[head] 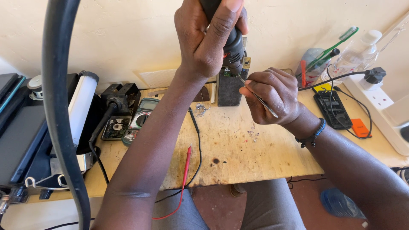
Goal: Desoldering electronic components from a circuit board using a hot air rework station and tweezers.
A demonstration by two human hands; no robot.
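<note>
My left hand [204, 38] is raised over the wooden bench [238, 145] and grips a black handheld tool [233, 49] whose nozzle points down. A thick black hose [59, 106] runs across the left foreground; where it leads I cannot tell. My right hand [272, 96] pinches thin metal tweezers [260, 99], whose tip reaches a small green circuit board [228, 73] on top of a dark upright block [230, 88] at the back of the bench. The tool's tip sits right over that same spot.
A multimeter [140, 119] with red [186, 170] and black probe leads lies left of centre, beside a black station and a white tube. A phone [333, 108], an orange item, a white power strip [381, 102], a toothbrush [336, 42] and a bottle stand at the right.
</note>
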